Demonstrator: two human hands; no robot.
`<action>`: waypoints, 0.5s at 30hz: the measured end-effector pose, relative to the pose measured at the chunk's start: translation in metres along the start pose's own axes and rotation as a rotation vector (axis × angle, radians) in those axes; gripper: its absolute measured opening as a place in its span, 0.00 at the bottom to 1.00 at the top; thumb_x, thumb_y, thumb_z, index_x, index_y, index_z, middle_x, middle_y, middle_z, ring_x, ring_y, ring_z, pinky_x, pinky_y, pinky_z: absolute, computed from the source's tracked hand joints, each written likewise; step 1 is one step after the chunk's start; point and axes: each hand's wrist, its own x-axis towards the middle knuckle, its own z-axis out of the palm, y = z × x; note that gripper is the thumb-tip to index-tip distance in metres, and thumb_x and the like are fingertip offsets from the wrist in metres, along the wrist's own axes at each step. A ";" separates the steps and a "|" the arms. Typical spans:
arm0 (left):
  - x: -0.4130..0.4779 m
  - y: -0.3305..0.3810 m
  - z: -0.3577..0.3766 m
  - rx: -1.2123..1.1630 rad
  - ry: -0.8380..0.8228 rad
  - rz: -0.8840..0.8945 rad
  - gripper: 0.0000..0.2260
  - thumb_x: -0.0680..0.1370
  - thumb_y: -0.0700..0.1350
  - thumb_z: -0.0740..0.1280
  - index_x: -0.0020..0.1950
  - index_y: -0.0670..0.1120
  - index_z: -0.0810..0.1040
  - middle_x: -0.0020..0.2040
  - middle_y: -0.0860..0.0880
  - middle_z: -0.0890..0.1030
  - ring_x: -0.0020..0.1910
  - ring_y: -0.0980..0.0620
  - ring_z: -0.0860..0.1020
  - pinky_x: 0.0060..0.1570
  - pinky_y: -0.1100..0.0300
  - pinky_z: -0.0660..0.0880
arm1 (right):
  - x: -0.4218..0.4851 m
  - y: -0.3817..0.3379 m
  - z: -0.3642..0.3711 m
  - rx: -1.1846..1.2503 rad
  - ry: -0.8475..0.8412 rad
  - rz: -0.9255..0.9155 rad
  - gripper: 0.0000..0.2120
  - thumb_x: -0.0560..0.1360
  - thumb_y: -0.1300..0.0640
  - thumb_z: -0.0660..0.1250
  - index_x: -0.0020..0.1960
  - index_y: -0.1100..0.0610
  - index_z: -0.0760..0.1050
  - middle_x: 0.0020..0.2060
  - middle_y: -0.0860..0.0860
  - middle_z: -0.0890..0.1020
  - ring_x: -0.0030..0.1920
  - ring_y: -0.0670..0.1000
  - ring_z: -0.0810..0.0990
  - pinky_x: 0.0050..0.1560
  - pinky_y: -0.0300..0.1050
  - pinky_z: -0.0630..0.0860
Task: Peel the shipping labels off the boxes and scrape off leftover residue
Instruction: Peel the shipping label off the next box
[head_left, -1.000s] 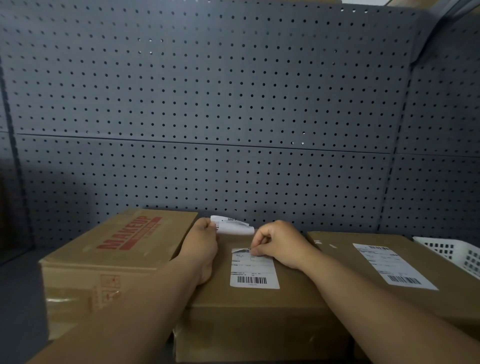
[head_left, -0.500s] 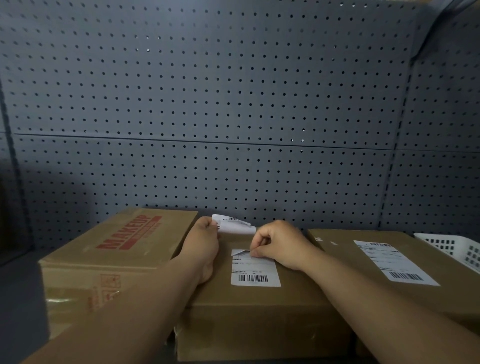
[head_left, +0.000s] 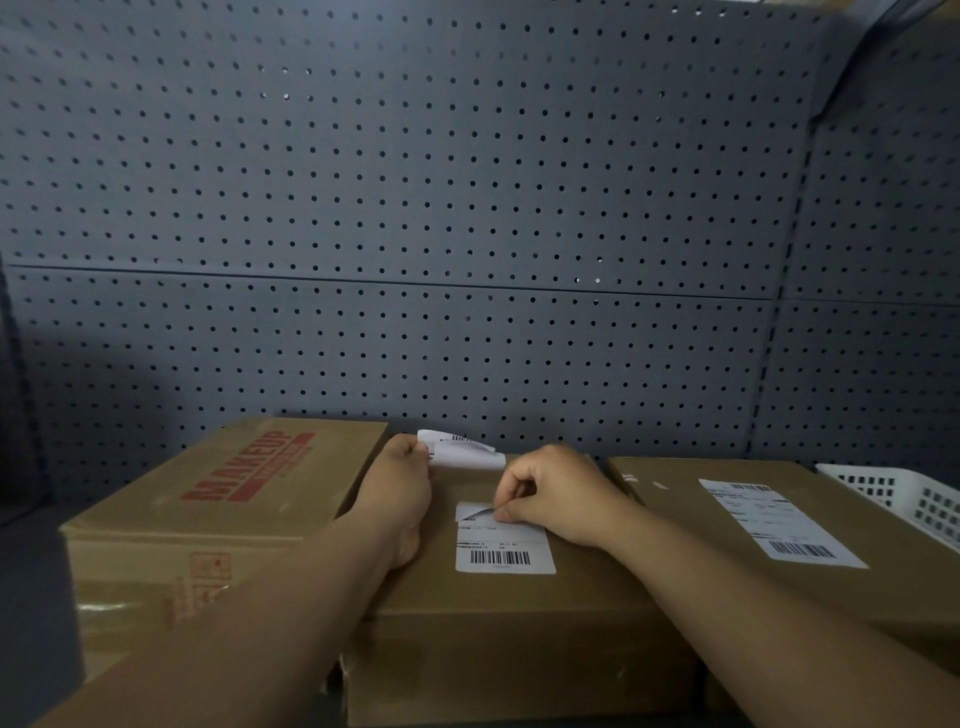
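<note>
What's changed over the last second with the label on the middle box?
The right hand, pinching the top edge of the attached label on the middle box, has curled that edge back slightly further. Nothing was newly gripped or released. The left hand still holds the loose label, and the boxes have not moved.

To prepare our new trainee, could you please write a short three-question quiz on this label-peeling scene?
1. True or false: the left hand holds a torn-off label piece.
2. The right hand pinches the curled label on: A) the MAKEUP box B) the middle box C) the white basket.
3. Which box bears the flat label, fully stuck down?
Key: 1 true; 2 B; 3 the right box.
</note>
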 end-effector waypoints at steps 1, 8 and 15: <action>0.000 0.000 0.000 0.000 0.000 0.000 0.11 0.82 0.44 0.52 0.46 0.49 0.73 0.54 0.40 0.77 0.58 0.40 0.75 0.64 0.43 0.71 | 0.000 0.000 0.000 0.004 -0.001 -0.001 0.02 0.70 0.57 0.73 0.42 0.54 0.82 0.37 0.42 0.80 0.39 0.40 0.77 0.42 0.32 0.73; 0.001 -0.002 0.000 -0.012 -0.003 0.005 0.11 0.82 0.45 0.53 0.46 0.48 0.73 0.51 0.41 0.77 0.53 0.43 0.75 0.63 0.44 0.71 | -0.004 -0.003 -0.002 0.032 -0.024 -0.025 0.01 0.70 0.57 0.74 0.41 0.54 0.82 0.35 0.40 0.79 0.39 0.40 0.78 0.42 0.33 0.75; 0.001 -0.001 0.000 -0.014 -0.008 0.004 0.10 0.82 0.45 0.53 0.52 0.47 0.73 0.52 0.42 0.77 0.52 0.44 0.75 0.62 0.45 0.72 | -0.008 -0.003 -0.004 0.043 -0.035 -0.041 0.02 0.69 0.57 0.74 0.41 0.55 0.83 0.36 0.42 0.80 0.38 0.39 0.78 0.43 0.34 0.76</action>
